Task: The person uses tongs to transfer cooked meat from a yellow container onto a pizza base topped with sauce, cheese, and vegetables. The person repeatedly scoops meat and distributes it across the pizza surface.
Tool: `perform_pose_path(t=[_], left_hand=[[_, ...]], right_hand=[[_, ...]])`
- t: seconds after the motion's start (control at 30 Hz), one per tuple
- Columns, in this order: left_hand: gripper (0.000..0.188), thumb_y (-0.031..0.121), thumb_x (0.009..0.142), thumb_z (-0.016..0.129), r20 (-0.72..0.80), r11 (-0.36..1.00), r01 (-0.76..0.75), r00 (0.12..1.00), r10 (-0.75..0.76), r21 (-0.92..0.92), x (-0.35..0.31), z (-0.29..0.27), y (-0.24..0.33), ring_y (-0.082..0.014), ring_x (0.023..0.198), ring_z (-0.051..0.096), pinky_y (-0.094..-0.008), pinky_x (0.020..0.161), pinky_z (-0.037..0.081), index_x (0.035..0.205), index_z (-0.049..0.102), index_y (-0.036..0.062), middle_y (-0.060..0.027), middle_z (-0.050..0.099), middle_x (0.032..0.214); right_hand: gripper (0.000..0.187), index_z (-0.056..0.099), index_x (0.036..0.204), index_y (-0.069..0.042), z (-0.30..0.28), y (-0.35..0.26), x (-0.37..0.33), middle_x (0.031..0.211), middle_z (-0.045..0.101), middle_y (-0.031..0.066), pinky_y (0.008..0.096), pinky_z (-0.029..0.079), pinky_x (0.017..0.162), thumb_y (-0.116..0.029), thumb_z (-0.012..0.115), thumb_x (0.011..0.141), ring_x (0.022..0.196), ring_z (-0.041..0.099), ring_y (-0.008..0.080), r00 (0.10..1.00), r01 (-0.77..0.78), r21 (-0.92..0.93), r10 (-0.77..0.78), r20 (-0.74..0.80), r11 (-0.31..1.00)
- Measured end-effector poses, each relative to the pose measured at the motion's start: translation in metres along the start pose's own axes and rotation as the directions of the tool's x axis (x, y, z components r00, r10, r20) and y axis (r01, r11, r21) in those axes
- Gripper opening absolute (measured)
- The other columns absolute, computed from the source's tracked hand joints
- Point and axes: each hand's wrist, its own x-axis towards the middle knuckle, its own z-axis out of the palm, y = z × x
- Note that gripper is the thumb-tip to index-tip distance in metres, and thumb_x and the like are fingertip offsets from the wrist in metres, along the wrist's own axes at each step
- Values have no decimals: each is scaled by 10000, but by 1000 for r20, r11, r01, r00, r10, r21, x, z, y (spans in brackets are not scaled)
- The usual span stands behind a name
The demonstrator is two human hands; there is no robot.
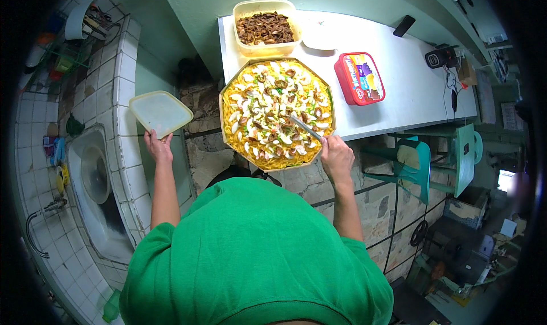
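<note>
An octagonal tray (223, 115) full of yellow noodles stands at the table's near edge, topped with pale slices, brown mushroom-like pieces and bits of green. My right hand (337, 155) is closed round the end of metal tongs (305, 127), whose far end rests on the noodles. Off to the left, my left hand (159, 146) grips the near edge of a pale, translucent plastic lid (161, 112), away from the tray. Behind the noodles sits a square plastic tub (242, 11) of dark brown cooked pieces.
On the white table (399, 105) are a red lidded tub (360, 78), a white lid-like piece (320, 38), a black phone (404, 26) and a black device with cables (441, 57). A tiled counter with a sink (77, 154) runs along the left. Teal chairs (421, 168) stand right.
</note>
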Motion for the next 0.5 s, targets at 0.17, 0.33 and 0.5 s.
perform_pose_path(t=[0.17, 0.33, 0.5], left_hand=[[435, 250, 975, 482, 25, 1000, -2, 1000, 2, -5, -1, 0, 1, -346, 1091, 552, -533, 847, 515, 1372, 340, 147, -114, 484, 1290], [433, 250, 975, 481, 13, 1000, -11, 1000, 11, 0, -4, -1, 3, -345, 1072, 564, -518, 846, 518, 1370, 340, 147, -115, 494, 1279], [439, 254, 976, 480, 17, 1000, -4, 1000, 4, -4, -6, -2, 3, -351, 1077, 561, -527, 852, 513, 1375, 335, 142, -120, 485, 1290]], right_hand=[[199, 647, 885, -82, -8, 7, 1, 839, 616, 123, 441, 498, 630, -250, 546, 917, 721, 632, 353, 996, -16, 72, 23, -84, 997], [191, 647, 902, -91, -8, 8, 2, 848, 609, 119, 445, 500, 635, -247, 540, 922, 732, 634, 354, 988, -18, 100, 33, -154, 995], [213, 669, 946, -77, 0, 4, -2, 871, 633, 121, 421, 492, 663, -244, 538, 933, 762, 631, 347, 997, -72, 8, 72, -2, 997]])
